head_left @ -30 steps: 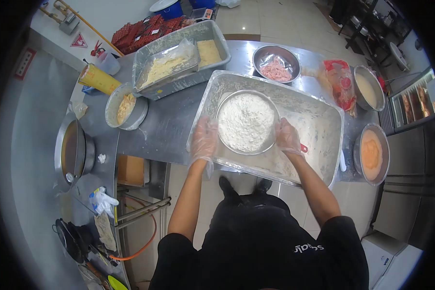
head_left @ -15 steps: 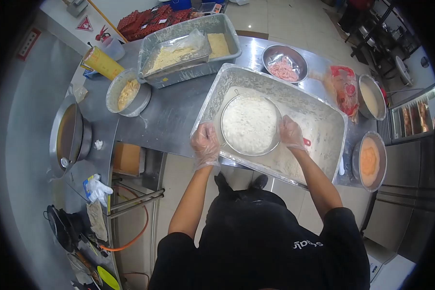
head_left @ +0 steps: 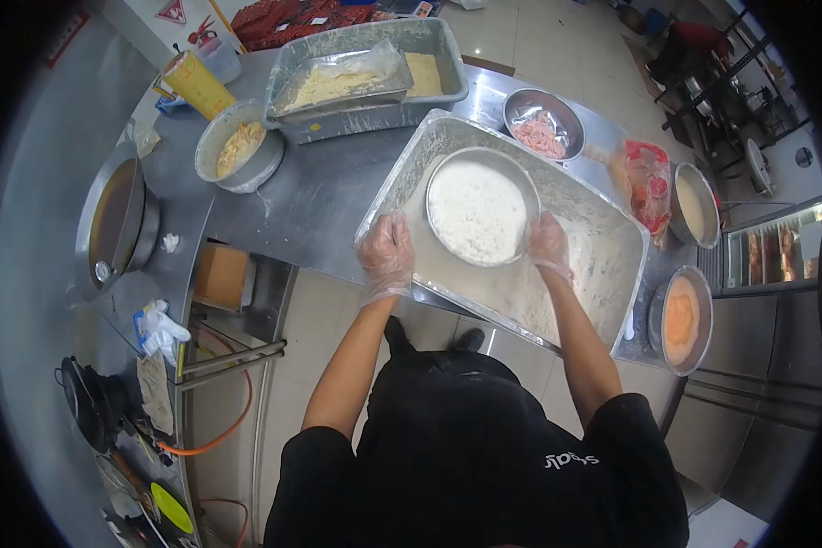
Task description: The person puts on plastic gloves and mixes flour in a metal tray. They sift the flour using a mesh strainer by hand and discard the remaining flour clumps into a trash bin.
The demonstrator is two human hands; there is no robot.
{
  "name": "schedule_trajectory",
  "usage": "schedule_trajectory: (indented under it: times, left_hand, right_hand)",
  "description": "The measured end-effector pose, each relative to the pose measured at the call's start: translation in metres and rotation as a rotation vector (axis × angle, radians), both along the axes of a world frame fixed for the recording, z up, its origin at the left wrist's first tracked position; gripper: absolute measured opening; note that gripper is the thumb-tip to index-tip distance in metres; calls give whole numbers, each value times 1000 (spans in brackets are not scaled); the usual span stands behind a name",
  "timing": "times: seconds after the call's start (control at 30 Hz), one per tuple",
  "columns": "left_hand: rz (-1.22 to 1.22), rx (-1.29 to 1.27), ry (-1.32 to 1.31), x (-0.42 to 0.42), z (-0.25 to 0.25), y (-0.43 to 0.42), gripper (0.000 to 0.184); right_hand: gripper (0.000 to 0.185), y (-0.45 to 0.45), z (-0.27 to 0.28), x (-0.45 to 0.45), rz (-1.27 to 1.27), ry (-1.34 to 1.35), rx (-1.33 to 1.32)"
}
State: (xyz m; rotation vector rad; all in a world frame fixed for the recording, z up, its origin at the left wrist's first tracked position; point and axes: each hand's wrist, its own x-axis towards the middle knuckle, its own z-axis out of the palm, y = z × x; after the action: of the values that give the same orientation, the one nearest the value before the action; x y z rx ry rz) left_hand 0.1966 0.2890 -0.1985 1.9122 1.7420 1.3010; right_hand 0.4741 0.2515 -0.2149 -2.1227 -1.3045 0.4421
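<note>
A round metal sieve [head_left: 481, 208] heaped with white flour is inside a large rectangular metal tub [head_left: 603, 203], its rim tilted. My right hand [head_left: 548, 244], in a clear plastic glove, grips the sieve's right rim. My left hand [head_left: 388, 248], gloved as well, is closed at the tub's near left corner, its fingers wrapped over the rim. Between this fist and the sieve a gap shows. Loose flour coats the tub's floor, thickest to the right of my right hand.
Behind stand a grey bin [head_left: 365, 117] of yellowish crumbs and a bowl of pink meat [head_left: 539, 132]. A bowl of yellow pieces [head_left: 240, 151] is at left, beyond it a dark-liquid pan [head_left: 117, 224]. At right are an orange-filled bowl [head_left: 681, 320] and a pale-liquid bowl [head_left: 694, 205]. Another person [head_left: 694, 41] is far right.
The sieve has moved up and away from me in the tub and is tilted, with my right hand still on its rim. The flour surface looks smoother. My left hand stays at the corner.
</note>
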Motion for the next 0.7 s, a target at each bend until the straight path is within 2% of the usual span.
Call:
schedule_trajectory:
  times: [0.07, 0.1, 0.2, 0.3, 0.4, 0.5, 0.6, 0.7]
  left_hand:
    - [-2, 14, 1, 0, 2, -2, 21]
    - [-1, 22, 2, -1, 2, -3, 21]
    - [3, 17, 12, -1, 2, -3, 20]
    - [-40, 85, 7, -4, 3, -4, 18]
    - [-29, 63, 9, -4, 6, -4, 18]
    - [-34, 81, 26, -6, -1, -4, 17]
    - [-23, 76, 17, -4, 2, -3, 18]
    - [-34, 98, -2, -5, 3, -5, 17]
  right_hand:
    - [23, 2, -24, 7, 41, -124, -41]
    - [23, 5, -19, 2, 63, -185, -59]
    - [24, 8, 3, 2, -12, -84, -77]
    - [25, 6, -22, 8, 57, -194, -116]
    - [28, 13, -40, 35, 175, -175, -44]
    - [30, 9, -38, 20, 12, -164, -119]
    - [31, 7, -7, 15, -13, -125, -71]
    - [31, 7, -32, 15, -15, -141, -107]
